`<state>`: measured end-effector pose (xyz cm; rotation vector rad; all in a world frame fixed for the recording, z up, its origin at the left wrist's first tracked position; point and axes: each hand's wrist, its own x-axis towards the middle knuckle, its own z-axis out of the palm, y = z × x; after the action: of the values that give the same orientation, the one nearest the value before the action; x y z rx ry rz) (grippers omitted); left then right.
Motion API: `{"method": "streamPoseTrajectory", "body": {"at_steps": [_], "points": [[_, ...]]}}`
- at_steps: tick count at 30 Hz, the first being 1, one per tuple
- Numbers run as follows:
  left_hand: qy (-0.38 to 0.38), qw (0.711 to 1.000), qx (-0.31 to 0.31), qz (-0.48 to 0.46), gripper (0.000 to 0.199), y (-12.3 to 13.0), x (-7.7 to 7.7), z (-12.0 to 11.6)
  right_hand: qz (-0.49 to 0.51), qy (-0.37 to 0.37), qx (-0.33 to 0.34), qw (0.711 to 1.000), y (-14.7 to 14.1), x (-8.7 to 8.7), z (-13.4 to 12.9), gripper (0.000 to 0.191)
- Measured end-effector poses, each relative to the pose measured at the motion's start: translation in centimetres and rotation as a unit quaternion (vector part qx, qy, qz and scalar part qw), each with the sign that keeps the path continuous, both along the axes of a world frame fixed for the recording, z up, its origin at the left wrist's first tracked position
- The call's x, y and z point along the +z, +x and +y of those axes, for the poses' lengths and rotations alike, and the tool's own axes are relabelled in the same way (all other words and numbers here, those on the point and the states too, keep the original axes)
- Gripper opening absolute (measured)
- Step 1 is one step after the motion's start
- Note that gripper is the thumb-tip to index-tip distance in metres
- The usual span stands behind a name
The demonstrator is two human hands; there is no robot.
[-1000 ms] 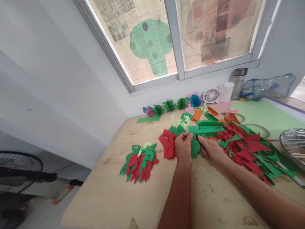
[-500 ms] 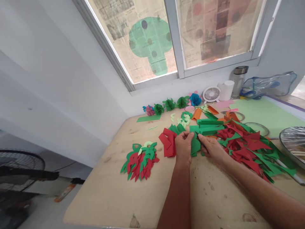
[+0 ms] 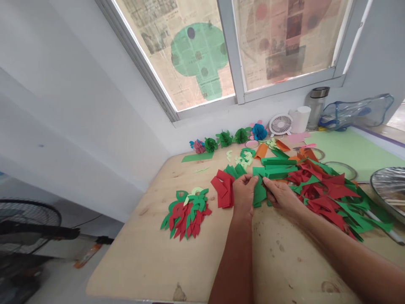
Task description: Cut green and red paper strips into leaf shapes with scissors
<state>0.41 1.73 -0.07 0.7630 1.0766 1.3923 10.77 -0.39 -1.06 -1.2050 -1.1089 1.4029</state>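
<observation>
My left hand pinches a piece of folded green paper between thumb and fingers, just above the table. Close on its right, my right hand is closed at the paper's edge. A dark, narrow tool, apparently scissors, shows at its fingertips and is mostly hidden under the hand. Folded red paper pieces lie left of my left hand. Farther left rests a pile of cut red and green leaf shapes. Beyond my hands are folded green strips.
Red and green scraps are heaped at right, beside a pan-like round object. Along the wall stand paper flowers, a small white fan and a bottle. Pale green cutouts lie behind my hands.
Both hands stay in nearly the same place on the green paper, with only a very slight shift. The view has moved a touch; the piles are unchanged.
</observation>
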Motion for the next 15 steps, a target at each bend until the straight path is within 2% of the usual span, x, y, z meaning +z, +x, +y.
{"method": "streamPoseTrajectory", "body": {"at_steps": [15], "points": [[-0.009,1.000,0.009,-0.014,0.026,-0.15,0.07,0.06,-0.003,-0.007,-0.002,1.000,-0.11,0.05,-0.13,0.054]]}}
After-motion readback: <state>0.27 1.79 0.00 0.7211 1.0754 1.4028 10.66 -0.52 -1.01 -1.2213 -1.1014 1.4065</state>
